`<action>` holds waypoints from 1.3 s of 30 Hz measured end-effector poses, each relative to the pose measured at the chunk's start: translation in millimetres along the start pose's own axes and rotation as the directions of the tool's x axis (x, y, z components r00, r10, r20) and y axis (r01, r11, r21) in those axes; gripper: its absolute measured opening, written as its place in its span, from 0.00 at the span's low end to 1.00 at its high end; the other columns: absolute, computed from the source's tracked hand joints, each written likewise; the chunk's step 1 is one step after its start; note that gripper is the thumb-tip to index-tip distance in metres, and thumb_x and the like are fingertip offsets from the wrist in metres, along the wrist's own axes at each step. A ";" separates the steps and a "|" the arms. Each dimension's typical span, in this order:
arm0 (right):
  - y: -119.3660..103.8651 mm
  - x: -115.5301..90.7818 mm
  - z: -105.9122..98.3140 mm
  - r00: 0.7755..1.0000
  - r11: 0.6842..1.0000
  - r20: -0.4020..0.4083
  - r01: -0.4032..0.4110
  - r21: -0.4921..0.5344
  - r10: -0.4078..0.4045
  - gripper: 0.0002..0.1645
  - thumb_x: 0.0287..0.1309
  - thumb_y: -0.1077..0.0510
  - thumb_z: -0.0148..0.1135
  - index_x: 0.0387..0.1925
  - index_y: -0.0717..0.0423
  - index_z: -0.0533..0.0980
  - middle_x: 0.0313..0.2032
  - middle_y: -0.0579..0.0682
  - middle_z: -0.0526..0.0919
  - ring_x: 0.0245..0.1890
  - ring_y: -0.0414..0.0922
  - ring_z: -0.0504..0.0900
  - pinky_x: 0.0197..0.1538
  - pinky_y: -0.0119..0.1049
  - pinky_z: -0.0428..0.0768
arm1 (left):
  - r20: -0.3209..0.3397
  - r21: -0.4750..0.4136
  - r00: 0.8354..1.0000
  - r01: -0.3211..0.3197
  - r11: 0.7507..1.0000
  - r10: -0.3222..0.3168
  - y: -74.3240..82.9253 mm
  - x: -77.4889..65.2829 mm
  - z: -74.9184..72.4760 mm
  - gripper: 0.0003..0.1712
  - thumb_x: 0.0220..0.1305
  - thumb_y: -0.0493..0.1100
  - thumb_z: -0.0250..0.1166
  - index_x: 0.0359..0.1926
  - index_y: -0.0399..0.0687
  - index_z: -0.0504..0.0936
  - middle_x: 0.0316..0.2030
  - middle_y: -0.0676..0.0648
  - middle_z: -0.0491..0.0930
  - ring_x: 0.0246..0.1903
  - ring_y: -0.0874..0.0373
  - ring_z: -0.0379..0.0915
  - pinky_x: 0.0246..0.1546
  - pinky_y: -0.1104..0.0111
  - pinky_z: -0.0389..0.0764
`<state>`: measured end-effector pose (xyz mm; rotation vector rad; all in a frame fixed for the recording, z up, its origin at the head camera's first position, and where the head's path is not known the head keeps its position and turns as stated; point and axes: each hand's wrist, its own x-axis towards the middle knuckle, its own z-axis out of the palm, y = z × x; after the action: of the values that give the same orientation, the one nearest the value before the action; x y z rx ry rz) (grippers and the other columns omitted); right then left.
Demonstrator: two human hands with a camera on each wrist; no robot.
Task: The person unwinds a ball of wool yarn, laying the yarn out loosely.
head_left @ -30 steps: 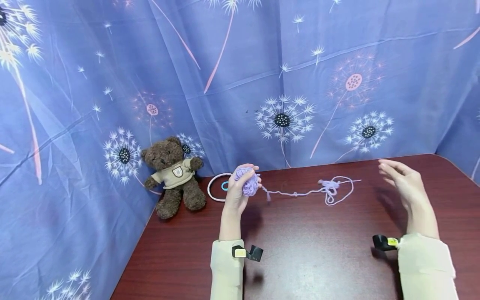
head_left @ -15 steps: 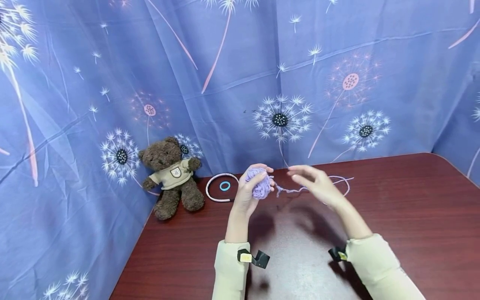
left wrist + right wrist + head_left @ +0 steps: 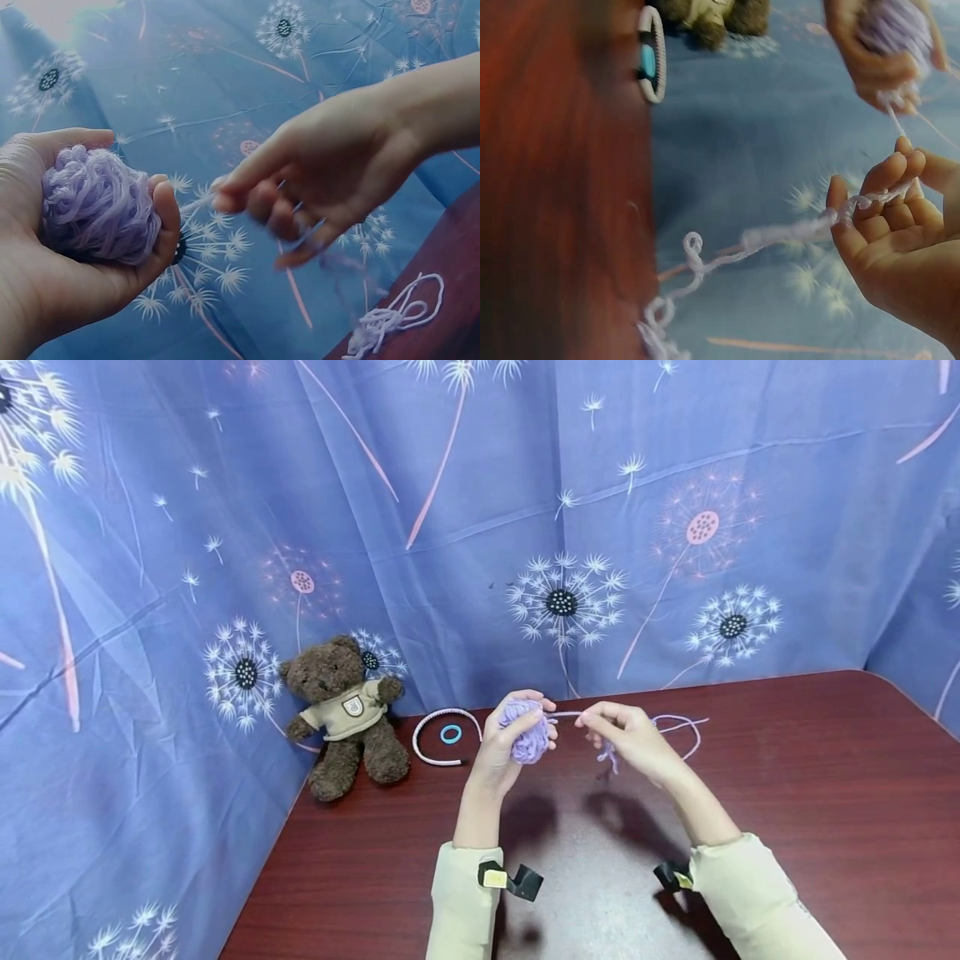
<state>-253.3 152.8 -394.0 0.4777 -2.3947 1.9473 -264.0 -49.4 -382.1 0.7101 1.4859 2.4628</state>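
Dark red-brown worktop stretches beneath a person's pale sleeves, nearest the camera. Above it, the left hand grips a ball of lilac yarn, thumb across it, while the right hand, just beside, pinches a strand between thumb and fingertips, more yarn trailing across its palm. The work looks partly done: the ball is already thickly wound, yet a length beyond the right hand lies unwound. Nearly round, the ball has no strong long axis, though the head view shows it slightly longer away from the person than across; the strand gives the clearer line, running sideways, seemingly taut, from ball to right fingertips. Past the right hand, a loose tangle rests on the worktop, one end pointing rightward, away from both hands. Left of the left hand lie a white curved band and, within its curve, a blue ring. Farther left sits a brown teddy bear; behind hangs a blue dandelion-print curtain.
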 end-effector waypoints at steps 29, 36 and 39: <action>-7.2 -32.5 -113.1 0.903 0.762 -0.398 0.371 0.532 -0.162 0.11 0.67 0.67 0.53 0.36 0.62 0.83 0.23 0.47 0.80 0.24 0.37 0.81 0.41 0.27 0.85 | -0.103 0.038 0.990 0.104 0.994 -0.099 8.3 -0.8 -26.9 0.13 0.65 0.33 0.53 0.48 0.49 0.74 0.38 0.49 0.84 0.33 0.59 0.82 0.27 0.69 0.84; -2.6 -39.9 -129.1 0.889 0.698 -0.436 0.401 0.593 -0.140 0.11 0.67 0.68 0.53 0.35 0.65 0.82 0.20 0.49 0.78 0.23 0.39 0.80 0.41 0.29 0.86 | -0.158 0.049 0.979 0.134 0.990 -0.125 7.7 0.1 -27.8 0.13 0.65 0.37 0.52 0.48 0.48 0.76 0.39 0.52 0.79 0.30 0.61 0.78 0.24 0.70 0.81; -2.9 -40.9 -130.8 0.885 0.690 -0.444 0.409 0.598 -0.141 0.11 0.67 0.68 0.53 0.36 0.66 0.81 0.20 0.50 0.78 0.23 0.39 0.80 0.41 0.30 0.86 | -0.135 0.011 0.981 0.140 0.990 -0.137 6.5 0.3 -27.3 0.12 0.67 0.38 0.49 0.47 0.52 0.76 0.38 0.52 0.78 0.30 0.61 0.78 0.24 0.72 0.80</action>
<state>-236.7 286.8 -370.6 0.4013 -1.2335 2.4362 -276.9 -73.9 -386.9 0.4350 1.5526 2.4346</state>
